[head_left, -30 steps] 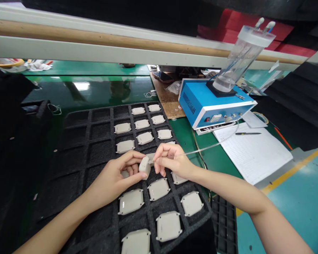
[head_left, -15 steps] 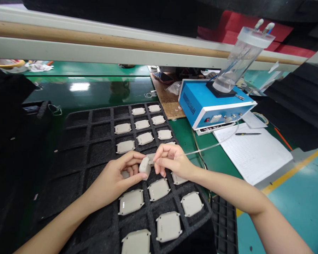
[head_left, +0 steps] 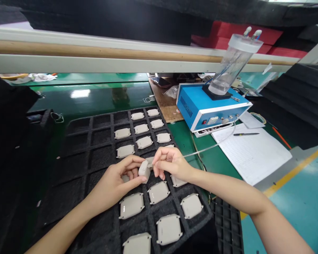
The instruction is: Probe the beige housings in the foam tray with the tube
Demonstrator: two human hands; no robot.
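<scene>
The left hand (head_left: 113, 183) clasps a pale grey rounded-square plastic housing (head_left: 144, 171) on edge, above the middle of a black felt tray (head_left: 76, 141). Right fingers (head_left: 161, 165) pinch a thin clear plastic tube (head_left: 206, 148) against its upper edge. A taut tube could tug the tip loose; a slipping grip could drop the housing onto its neighbours.

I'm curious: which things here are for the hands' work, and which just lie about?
Used: beige plastic case in left hand; thin clear tube in right hand; blue metal box; black felt tray.
Lying about: white lined paper; black pen.
</scene>
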